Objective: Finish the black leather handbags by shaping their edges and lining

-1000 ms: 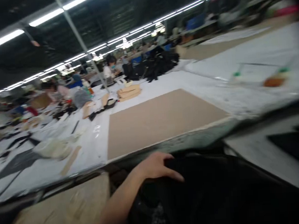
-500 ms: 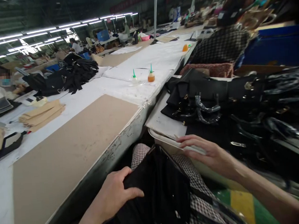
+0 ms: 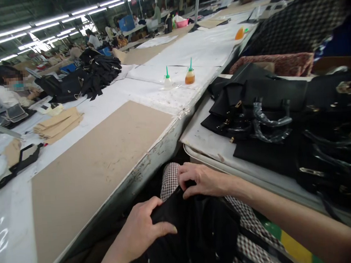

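Note:
A black bag point(image 3: 197, 230) lies across my lap, over checked fabric. My left hand point(image 3: 143, 230) grips its left side, thumb on top and the other fingers hidden behind the material. At the bag's upper edge, my right hand point(image 3: 199, 180) has its fingers curled down and closed on the black material. Which part of the edge it pinches is hard to make out. Small shiny spots show on the dark bag.
To the left runs a white table with a brown board point(image 3: 105, 164) on it. Two green-tipped bottles point(image 3: 189, 76) stand farther back. At right, black bags with plastic-wrapped handles point(image 3: 271, 121) are piled on a pale-rimmed surface. A person in checked clothing point(image 3: 300, 22) sits beyond.
My right hand has moved left from beside the pale rim onto the bag's upper edge and closed there. My left hand keeps its hold. The view has shifted slightly.

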Demonstrator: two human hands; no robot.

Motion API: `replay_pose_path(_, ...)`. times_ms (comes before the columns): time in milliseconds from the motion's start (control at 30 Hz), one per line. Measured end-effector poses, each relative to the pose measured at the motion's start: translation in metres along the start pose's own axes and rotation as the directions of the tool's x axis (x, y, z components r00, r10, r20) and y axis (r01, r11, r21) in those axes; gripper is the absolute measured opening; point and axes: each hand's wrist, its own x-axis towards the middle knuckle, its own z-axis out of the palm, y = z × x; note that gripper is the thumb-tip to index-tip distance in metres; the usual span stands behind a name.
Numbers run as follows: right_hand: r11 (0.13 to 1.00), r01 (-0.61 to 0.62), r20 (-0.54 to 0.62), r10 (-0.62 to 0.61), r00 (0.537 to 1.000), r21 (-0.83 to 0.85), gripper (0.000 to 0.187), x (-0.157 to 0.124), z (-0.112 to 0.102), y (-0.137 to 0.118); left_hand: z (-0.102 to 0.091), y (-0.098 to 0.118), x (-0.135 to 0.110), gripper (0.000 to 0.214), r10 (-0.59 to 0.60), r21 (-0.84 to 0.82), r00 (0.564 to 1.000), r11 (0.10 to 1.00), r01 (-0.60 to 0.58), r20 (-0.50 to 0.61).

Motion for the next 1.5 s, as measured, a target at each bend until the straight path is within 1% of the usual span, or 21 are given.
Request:
replay_pose_path(133, 0.99, -0.068, 0.0, 0.069, 0.998, 0.127, 0.017, -0.006, 0.007, 0.008, -0.006, -0.018, -0.004, 0.032, -0.017, -0.18, 1.0, 0.983, 0.019, 0.013)
replay_pose_path(200, 0.978, -0.098, 0.005, 0.098, 0.995, 0.185, 0.017, -0.013, 0.008, 0.01, -0.005, -0.028, -0.008, 0.034, -0.02, -0.269, 1.0, 0.963, 0.023, 0.015)
replay_pose_path(267, 0.971, -0.099, 0.008, 0.1, 0.995, 0.217, 0.019, -0.018, 0.008, 0.009, -0.003, -0.036, -0.012, 0.035, -0.033, -0.327, 0.999, 0.944, 0.036, 0.014)
replay_pose_path(367, 0.967, -0.076, 0.018, 0.074, 0.997, 0.243, 0.019, -0.022, 0.006, 0.007, 0.0, -0.043, -0.015, 0.034, -0.045, -0.359, 0.999, 0.932, 0.045, 0.009)
replay_pose_path(533, 0.966, -0.066, 0.067, 0.05, 0.996, 0.25, 0.017, -0.025, 0.005, 0.006, 0.0, -0.044, -0.014, 0.032, -0.056, -0.367, 0.998, 0.929, 0.05, -0.006)
replay_pose_path(633, 0.973, -0.083, -0.009, 0.087, 0.996, 0.217, 0.019, -0.026, 0.009, 0.004, 0.0, -0.044, -0.013, 0.031, -0.074, -0.326, 0.997, 0.943, 0.06, -0.03)
replay_pose_path(700, 0.974, -0.128, -0.078, 0.145, 0.986, 0.187, 0.019, -0.025, 0.014, 0.001, 0.001, -0.044, -0.014, 0.03, -0.09, -0.3, 0.995, 0.951, 0.072, -0.047)
replay_pose_path(800, 0.966, -0.22, -0.137, 0.239, 0.961, 0.138, 0.021, -0.022, 0.021, -0.002, 0.002, -0.043, -0.016, 0.03, -0.115, -0.326, 0.993, 0.94, 0.101, -0.025)
replay_pose_path(900, 0.962, -0.249, -0.163, 0.265, 0.95, 0.114, 0.02, -0.023, 0.023, -0.005, 0.003, -0.04, -0.017, 0.029, -0.097, -0.362, 0.995, 0.928, 0.085, -0.016)
replay_pose_path(967, 0.968, -0.212, -0.168, 0.233, 0.958, 0.132, 0.018, -0.027, 0.021, -0.008, 0.005, -0.039, -0.019, 0.03, -0.063, -0.352, 0.996, 0.935, 0.037, -0.062)
replay_pose_path(1033, 0.975, -0.14, -0.147, 0.165, 0.975, 0.171, 0.017, -0.032, 0.018, -0.012, 0.006, -0.039, -0.02, 0.029, -0.053, -0.314, 0.989, 0.95, 0.007, -0.141)
replay_pose_path(1133, 0.959, -0.037, -0.053, 0.054, 0.997, 0.28, 0.016, -0.039, 0.013, -0.021, 0.009, -0.04, -0.023, 0.021, -0.051, -0.219, 0.962, 0.976, -0.009, -0.267)
replay_pose_path(1200, 0.922, -0.02, 0.026, 0.011, 1.0, 0.386, 0.014, -0.041, 0.013, -0.026, 0.011, -0.039, -0.024, 0.017, 0.008, -0.12, 0.949, 0.992, -0.048, -0.315)
replay_pose_path(1267, 0.883, -0.031, 0.086, -0.01, 0.996, 0.469, 0.014, -0.041, 0.014, -0.031, 0.012, -0.038, -0.026, 0.013, 0.085, -0.019, 0.946, 0.995, -0.095, -0.311)
replay_pose_path(1333, 0.874, -0.036, 0.123, -0.027, 0.992, 0.484, 0.013, -0.039, 0.015, -0.036, 0.012, -0.036, -0.027, 0.01, 0.141, 0.048, 0.945, 0.99, -0.133, -0.295)
replay_pose_path(1400, 0.903, -0.015, 0.14, -0.05, 0.989, 0.429, 0.01, -0.035, 0.015, -0.039, 0.013, -0.037, -0.027, 0.009, 0.187, 0.087, 0.942, 0.982, -0.169, -0.279)
replay_pose_path(1467, 0.932, 0.036, 0.141, -0.093, 0.986, 0.361, 0.009, -0.03, 0.015, -0.042, 0.014, -0.039, -0.027, 0.009, 0.247, 0.112, 0.937, 0.968, -0.225, -0.248)
replay_pose_path(1500, 0.94, 0.067, 0.14, -0.12, 0.983, 0.335, 0.01, -0.027, 0.016, -0.043, 0.014, -0.041, -0.027, 0.012, 0.276, 0.123, 0.934, 0.959, -0.254, -0.227)
